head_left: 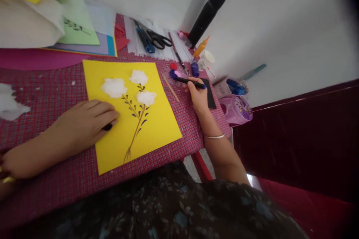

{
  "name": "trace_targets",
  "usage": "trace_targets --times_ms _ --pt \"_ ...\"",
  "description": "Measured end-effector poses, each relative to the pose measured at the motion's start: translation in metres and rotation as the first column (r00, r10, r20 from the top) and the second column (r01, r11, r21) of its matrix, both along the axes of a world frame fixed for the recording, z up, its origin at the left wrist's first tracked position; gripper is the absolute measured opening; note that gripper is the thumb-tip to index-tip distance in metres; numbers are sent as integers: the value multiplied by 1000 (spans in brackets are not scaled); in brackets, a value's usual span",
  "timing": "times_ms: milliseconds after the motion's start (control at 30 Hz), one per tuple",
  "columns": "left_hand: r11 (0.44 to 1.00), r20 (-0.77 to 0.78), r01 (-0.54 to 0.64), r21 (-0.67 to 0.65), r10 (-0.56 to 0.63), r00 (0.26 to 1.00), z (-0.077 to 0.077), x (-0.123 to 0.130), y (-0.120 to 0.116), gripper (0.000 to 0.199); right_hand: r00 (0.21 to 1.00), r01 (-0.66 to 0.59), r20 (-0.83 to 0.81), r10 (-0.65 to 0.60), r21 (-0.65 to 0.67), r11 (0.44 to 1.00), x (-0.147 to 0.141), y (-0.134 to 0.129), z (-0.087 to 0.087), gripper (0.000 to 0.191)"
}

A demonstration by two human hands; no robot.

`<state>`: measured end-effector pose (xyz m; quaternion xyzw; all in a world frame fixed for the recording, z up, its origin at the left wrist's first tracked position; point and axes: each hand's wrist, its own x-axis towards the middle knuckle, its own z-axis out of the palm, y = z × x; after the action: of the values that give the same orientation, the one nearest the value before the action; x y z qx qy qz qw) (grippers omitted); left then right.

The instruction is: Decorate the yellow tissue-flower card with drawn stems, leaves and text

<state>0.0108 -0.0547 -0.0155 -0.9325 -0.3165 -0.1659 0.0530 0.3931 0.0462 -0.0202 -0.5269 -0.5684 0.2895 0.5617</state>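
Observation:
On the table lies a yellow sheet (pixel 165 119) with a brown stem, small dark leaves and several white fluffy cotton-like tufts (pixel 114 87). My left hand (pixel 94 119) rests flat over the sheet's left edge, fingers close together and slightly bent. A small black spot shows at its thumb; I cannot tell whether it is a nail or a cap. Beyond the sheet's right edge, my right hand (pixel 198 95) grips a black pen (pixel 183 80) with a blue end. Its tip is at a dab of dark blue paint (pixel 173 74), beside red and pink dabs.
A thin wooden stick (pixel 171 87) lies between sheet and right hand. Behind are scissors (pixel 159 39), a blue cutter (pixel 144 39), a paintbrush (pixel 178 54), an orange bottle (pixel 201 46) and a tall black bottle (pixel 206 16). Coloured papers (pixel 78 22) lie back left; a pink basket (pixel 235 110) stands right.

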Motion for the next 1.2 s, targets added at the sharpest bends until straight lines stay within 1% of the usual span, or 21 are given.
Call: trace_targets --times_ms 100,167,200,300,367,433,500,600,667,733,800,967,1067,1200 --pt "1000 -31 -17 -16 16 999 3 3 -1 15 1000 11 14 -11 29 1000 1 -4 4 29" --pt "1000 -38 -21 -9 20 999 3 4 -2 13 1000 19 -6 -18 53 998 -3 -12 13 27" --pt "1000 -40 -25 -7 25 999 4 5 -2 13 1000 4 -17 -3 59 998 -8 -20 19 26" --pt "999 -49 -48 -25 46 998 4 7 -3 14 988 -149 -45 149 18 989 -29 -55 36 21" --pt "997 -55 -66 -41 64 996 4 8 -4 15 969 -244 -63 240 -67 967 -46 -87 42 19" --pt "997 -59 -69 -40 66 996 4 9 -4 13 960 -277 -66 271 -134 951 -60 -118 41 20" --pt "998 -53 -63 -19 62 997 4 9 -4 12 958 -287 -70 279 -175 942 -70 -143 34 18" --pt "999 -36 -36 13 37 999 4 9 -3 14 959 -276 -126 254 -201 940 -80 -167 23 16" --pt "999 -32 -28 35 29 999 6 9 -3 17 960 -260 -161 231 -197 945 -85 -174 18 15" --pt "998 -38 -33 56 35 999 7 9 -3 18 962 -250 -160 222 -191 949 -89 -176 17 15" --pt "997 -50 -35 62 38 998 9 9 -3 16 966 -243 -138 219 -190 951 -92 -175 19 17" --pt "1000 -41 -23 13 23 999 12 6 -6 15 969 -231 -129 209 -195 953 -99 -177 26 15" --pt "999 -6 2 32 -2 1000 13 1 -9 16 967 -238 -140 214 -192 952 -99 -187 26 14" --pt "998 10 -10 68 9 1000 12 -2 -11 15 973 -212 -128 191 -179 961 -94 -205 23 16"
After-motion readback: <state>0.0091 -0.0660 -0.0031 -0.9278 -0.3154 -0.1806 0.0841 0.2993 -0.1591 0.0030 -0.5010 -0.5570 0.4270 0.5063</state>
